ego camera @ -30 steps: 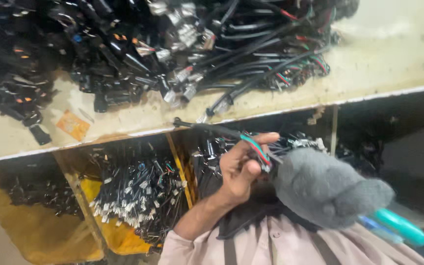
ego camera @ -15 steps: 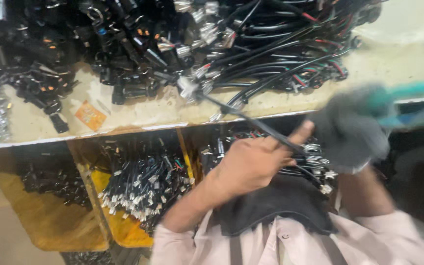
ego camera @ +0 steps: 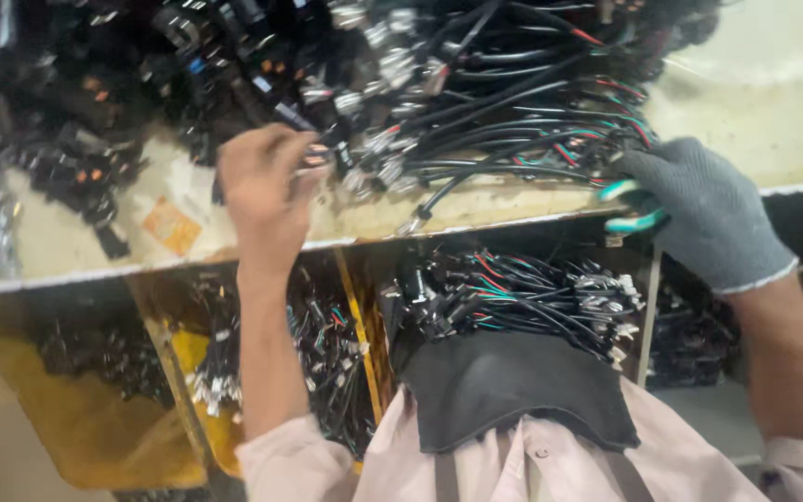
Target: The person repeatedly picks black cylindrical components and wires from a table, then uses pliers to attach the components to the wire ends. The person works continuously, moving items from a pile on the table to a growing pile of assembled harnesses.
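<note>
One label shows: an orange tag (ego camera: 171, 226), roughly diamond-set and rectangular, lies flat on the pale bench top (ego camera: 67, 251) at near left, just left of the bare hand's wrist and beside the dark connector pile. Its markings are too blurred to make out. No packages, signs or screens are visible elsewhere in the view.

cable heap (ego camera: 476, 102) crowds bench, bare top (ego camera: 773, 65) far right
</note>
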The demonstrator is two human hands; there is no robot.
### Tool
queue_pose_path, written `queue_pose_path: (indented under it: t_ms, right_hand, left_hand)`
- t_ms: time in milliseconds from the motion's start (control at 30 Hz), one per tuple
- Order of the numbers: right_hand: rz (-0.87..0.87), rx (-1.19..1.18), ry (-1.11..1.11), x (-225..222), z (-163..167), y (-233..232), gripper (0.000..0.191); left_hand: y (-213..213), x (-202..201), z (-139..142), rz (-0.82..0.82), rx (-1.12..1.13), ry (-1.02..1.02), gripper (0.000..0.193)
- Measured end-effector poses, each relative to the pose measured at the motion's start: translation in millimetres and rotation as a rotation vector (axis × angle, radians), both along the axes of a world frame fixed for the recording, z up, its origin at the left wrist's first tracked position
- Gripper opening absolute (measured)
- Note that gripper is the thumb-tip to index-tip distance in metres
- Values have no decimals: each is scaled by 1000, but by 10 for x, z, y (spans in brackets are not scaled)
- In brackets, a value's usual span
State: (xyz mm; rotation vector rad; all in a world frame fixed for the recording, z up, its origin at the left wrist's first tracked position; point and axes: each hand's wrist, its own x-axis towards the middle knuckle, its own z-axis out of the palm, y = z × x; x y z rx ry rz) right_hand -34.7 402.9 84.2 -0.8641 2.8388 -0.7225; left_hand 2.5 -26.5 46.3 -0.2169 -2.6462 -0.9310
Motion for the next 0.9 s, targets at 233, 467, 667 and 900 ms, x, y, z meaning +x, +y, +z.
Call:
queue_pose_path:
  t_ms: [233, 467, 667, 900]
  right_hand:
    - [-52, -1, 236, 261, -243, -189, 29]
    - [33, 206, -91, 179, -405, -383, 40]
    - [-37, -560, -368, 357, -208, -431, 11]
    - [239, -531, -173, 407, 50, -812, 16]
  left_hand:
    - [947, 525, -219, -176, 1574, -219, 53]
    - [1555, 839, -132, -105, 1370, -669, 34]
    - [1447, 807, 73, -277, 1217, -759, 38]
    - [1544, 907, -1, -204, 738, -573, 26]
